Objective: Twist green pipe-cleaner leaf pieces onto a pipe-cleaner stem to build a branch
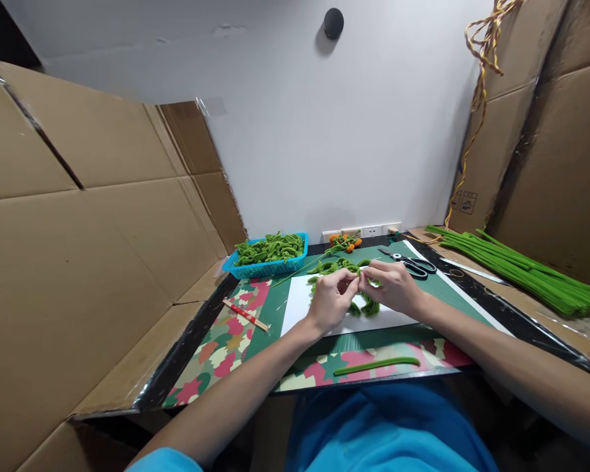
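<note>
My left hand (332,298) and my right hand (393,286) meet over a sheet of white paper (297,308), fingertips pinched together. Between them is a piece of green pipe cleaner (358,273), mostly hidden by the fingers. Curled green pipe cleaner pieces (368,305) lie on the paper just below and behind the hands. One straight green pipe cleaner (377,366) rests near the table's front edge. Black-handled scissors (415,266) lie beyond my right hand.
A blue basket (265,267) of curled green pieces stands at the back left. Wrapped chopsticks (246,314) lie left of the paper. Orange-and-green craft flowers (345,242) are at the back. A bundle of long green pipe cleaners (526,272) lies right. Cardboard walls (93,242) flank the table.
</note>
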A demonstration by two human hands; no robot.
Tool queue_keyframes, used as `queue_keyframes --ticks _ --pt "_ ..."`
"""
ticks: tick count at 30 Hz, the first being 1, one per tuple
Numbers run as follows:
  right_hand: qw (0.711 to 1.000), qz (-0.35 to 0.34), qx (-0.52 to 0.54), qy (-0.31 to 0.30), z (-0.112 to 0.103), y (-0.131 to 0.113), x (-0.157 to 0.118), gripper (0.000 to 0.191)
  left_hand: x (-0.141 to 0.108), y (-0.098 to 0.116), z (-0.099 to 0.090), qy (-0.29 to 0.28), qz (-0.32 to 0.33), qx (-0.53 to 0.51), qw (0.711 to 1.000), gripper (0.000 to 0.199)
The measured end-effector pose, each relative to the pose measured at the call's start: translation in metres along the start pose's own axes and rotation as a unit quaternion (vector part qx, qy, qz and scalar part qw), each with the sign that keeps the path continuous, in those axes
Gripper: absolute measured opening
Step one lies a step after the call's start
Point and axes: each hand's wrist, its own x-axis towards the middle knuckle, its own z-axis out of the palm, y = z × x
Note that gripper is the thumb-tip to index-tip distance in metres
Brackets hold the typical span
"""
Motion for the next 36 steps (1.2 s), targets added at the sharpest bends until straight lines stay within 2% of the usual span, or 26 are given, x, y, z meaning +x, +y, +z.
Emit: queue_keyframes --ticks 6,10,17,21,25,30,36 --pt "0.998 -0.046 -0.028 0.02 -0.007 0.0 0.002 0.024 -0.003 0.005 0.002 0.014 0.0 -0.008 1.0 0.027" --pt "0.995 -0.076 -0.044 0.047 -0.008 0.0 0.004 0.03 0.0 0.008 0.003 0.016 -0.005 -0.012 1.0 0.024" --pt "0.994 -0.057 -0.077 0.048 -0.005 -0.003 0.007 0.031 0.003 0.01 0.001 0.023 -0.022 -0.021 0.999 0.026" --pt "0.994 -0.049 -0.085 0.039 -0.009 0.0 0.005 0.029 0.001 0.01 0.003 0.009 -0.022 -0.022 0.999 0.026" --pt "0.996 -0.034 -0.079 0.025 -0.012 0.005 0.003 0.026 0.0 0.012 0.003 -0.005 -0.048 -0.084 0.995 0.03" --pt "0.999 -0.008 -0.025 0.019 -0.011 0.005 0.002 0.022 0.003 0.013 0.001 -0.019 -0.086 -0.203 0.975 0.041" --pt "0.999 -0.027 -0.043 0.015 -0.009 0.009 0.001 0.02 0.005 0.012 0.001 -0.023 -0.088 -0.19 0.978 0.04"
